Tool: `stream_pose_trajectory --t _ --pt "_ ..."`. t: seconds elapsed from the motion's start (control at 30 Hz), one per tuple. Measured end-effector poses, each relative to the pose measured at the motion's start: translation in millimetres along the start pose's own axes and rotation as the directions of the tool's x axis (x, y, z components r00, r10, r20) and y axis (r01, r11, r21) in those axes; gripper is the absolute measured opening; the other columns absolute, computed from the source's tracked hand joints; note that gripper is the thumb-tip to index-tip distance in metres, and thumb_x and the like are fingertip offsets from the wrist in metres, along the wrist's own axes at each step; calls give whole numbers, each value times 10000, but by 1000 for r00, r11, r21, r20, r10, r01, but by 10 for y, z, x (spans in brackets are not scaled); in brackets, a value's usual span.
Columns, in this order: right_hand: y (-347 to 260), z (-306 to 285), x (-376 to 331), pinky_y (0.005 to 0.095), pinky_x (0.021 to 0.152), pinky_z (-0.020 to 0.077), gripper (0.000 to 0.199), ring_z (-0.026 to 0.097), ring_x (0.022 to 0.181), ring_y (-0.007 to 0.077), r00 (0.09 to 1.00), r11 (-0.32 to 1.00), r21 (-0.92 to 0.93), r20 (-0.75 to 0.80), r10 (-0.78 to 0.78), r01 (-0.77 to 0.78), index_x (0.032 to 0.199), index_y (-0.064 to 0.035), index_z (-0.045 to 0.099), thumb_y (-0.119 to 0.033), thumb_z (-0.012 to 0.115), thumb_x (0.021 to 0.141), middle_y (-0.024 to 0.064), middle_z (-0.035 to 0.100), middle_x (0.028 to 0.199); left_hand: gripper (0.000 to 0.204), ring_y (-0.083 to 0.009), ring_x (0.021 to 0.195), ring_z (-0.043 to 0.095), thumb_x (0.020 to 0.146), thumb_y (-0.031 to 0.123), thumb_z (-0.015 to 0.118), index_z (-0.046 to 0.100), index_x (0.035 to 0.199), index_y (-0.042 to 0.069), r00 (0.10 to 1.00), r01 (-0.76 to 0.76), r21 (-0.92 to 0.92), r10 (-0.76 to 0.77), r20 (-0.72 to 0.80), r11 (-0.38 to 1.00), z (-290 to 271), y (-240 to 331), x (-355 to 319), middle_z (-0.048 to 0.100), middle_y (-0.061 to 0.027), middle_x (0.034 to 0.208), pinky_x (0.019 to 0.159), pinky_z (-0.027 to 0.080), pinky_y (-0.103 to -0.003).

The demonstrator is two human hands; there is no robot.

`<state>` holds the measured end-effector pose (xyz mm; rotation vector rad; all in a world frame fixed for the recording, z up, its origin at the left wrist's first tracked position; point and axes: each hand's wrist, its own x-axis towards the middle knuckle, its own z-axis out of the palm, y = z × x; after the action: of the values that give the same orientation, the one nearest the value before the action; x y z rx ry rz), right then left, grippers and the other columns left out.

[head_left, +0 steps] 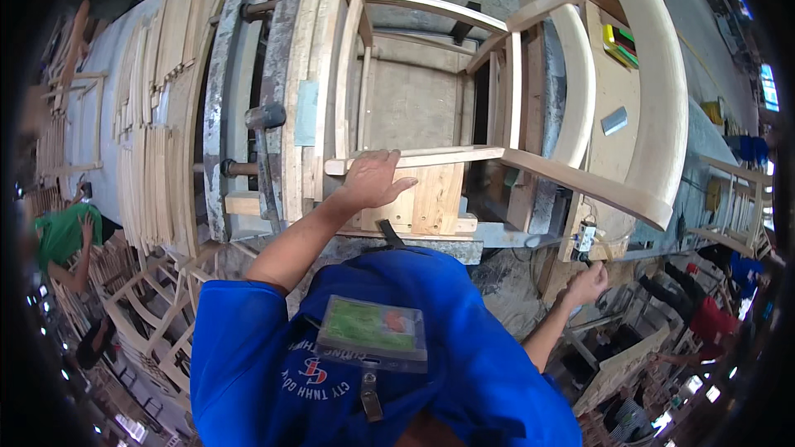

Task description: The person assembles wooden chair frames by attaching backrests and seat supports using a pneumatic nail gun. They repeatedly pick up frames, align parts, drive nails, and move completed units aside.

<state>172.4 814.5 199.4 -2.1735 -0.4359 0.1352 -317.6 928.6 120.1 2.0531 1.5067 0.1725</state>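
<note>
A pale wooden chair frame (580, 174) lies on its side in a bench clamp, with its curved back to the right. My left hand (373, 180) lies over the near rail at its left end, thumb spread away and fingers reaching across the wood. Lower right, my right hand (586, 283) is closed at the black lever (588, 261) of a small silver hand valve (585, 238). The valve sits on the bench's near right part with a hose beside it. My curled fingers hide part of the lever.
A hammer (265, 118) rests on the left clamp beam. Stacked wooden strips (157, 99) cover a table farther left. A metal plate (614, 121) and yellow-green pieces (619, 45) lie on the right board. Other people, one in a green shirt (70, 236), are at both sides.
</note>
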Motion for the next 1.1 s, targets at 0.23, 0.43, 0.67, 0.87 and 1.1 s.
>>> stream_pose_trajectory --t 0.23,0.43,0.67,0.87,1.1 --pt "-286 89 -840 291 680 493 263 572 741 153 841 892 17 326 -432 452 1209 36 636 -152 630 1026 68 648 921 547 -408 1086 636 939 411 704 617 1287 -2 716 298 -175 -341 -609 938 -697 -410 -384 664 -220 1181 981 477 -513" --pt "-960 795 -1637 317 661 527 219 654 712 156 289 797 323 809 -513 510 1185 -15 688 -96 656 984 115 705 807 451 -438 1034 640 948 395 707 589 1158 13 413 731 -140 -597 -688 668 -1030 -1017 -752 637 -241 1132 889 509 -527" --pt "-1670 1110 -2040 283 639 517 216 647 687 118 -146 592 558 788 -598 581 1192 -22 683 -106 648 996 78 669 751 454 -473 1017 676 1002 405 605 540 1160 -16 533 722 -121 -659 -530 681 -820 -1277 -1097 659 -273 1098 866 528 -571" --pt "-1889 1184 -2672 270 726 520 284 633 816 106 -333 765 548 830 -447 340 1266 -25 647 -156 654 1013 46 677 885 356 -491 881 666 1015 377 594 598 1015 21 291 472 -546 -707 -645 692 -845 -795 -1066 688 -284 934 798 502 -560" --pt "-1757 1326 -3040 307 458 487 421 561 511 168 -652 961 -99 752 -97 -258 1233 -65 559 -449 575 1060 58 587 737 405 -133 944 607 1097 437 502 642 1183 67 762 -411 -912 -545 -350 10 -811 357 -852 684 -53 1005 834 538 -302"
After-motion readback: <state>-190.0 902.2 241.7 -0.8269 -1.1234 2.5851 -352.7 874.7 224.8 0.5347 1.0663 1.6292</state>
